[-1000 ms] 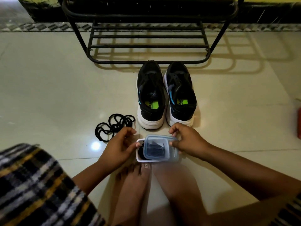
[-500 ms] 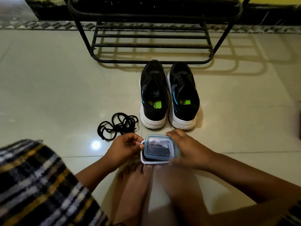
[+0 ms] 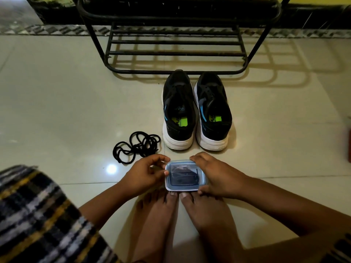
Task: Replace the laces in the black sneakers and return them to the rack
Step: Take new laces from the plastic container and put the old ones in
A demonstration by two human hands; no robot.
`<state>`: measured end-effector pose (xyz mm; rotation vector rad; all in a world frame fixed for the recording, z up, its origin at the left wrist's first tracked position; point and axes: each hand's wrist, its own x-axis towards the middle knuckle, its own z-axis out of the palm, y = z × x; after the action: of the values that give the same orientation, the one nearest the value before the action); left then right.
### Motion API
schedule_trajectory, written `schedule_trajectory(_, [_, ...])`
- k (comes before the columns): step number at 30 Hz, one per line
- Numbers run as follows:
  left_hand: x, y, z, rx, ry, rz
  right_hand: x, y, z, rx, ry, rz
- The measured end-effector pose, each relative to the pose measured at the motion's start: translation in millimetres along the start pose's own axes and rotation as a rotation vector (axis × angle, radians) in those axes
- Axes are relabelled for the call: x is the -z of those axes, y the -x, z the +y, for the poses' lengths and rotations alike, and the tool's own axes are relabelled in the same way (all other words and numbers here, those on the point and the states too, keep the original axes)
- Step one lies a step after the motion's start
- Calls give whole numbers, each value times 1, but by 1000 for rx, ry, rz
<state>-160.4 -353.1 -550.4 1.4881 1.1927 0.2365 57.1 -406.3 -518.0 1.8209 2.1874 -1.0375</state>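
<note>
We have our left hand [image 3: 144, 174] curled at the left edge of the small plastic container [image 3: 185, 175], thumb and fingertips pinching its rim, while our right hand [image 3: 218, 177] wraps the right side, fingers over the far corner and thumb at the near one; both hands grip it, and it sits low, just above our bare toes. The container is a light rounded rectangle with a translucent bluish lid and a white base, smooth and a little slippery; the lid looks seated, and we would judge the corners the best place to press or pry (something dark lies inside, but we cannot tell what). Just left and beyond lies a loose tangle of black laces [image 3: 136, 147] on the floor, soft, limp and round-corded; they will flop and knot, so we should take one by its stiff tip rather than by the bundle. Ahead stand the black sneakers [image 3: 196, 111], side by side with heels toward us, touching or nearly so; the uppers look like soft mesh, the white soles thick and firm, so heel or sole gives the surest hold. Beyond them is the black metal rack [image 3: 176, 52], its barred shelves rigid, on glossy pale tile [image 3: 57, 92].
</note>
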Motion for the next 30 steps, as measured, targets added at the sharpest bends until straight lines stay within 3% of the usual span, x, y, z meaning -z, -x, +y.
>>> schedule_trajectory(11, [0,4,4,-191,-321,14,-1,0,-10,-12,140,5])
schedule_trajectory(18, [-13,5,32,-106,-967,-269,1,-4,-13,-52,228,-119])
schedule_trajectory(25, [-24,3,33,-62,-1017,-220,-2,-4,-15,-65,273,-119])
schedule_trajectory(30, [-27,0,35,-45,-1111,-265,-9,-10,-21,-28,454,-103])
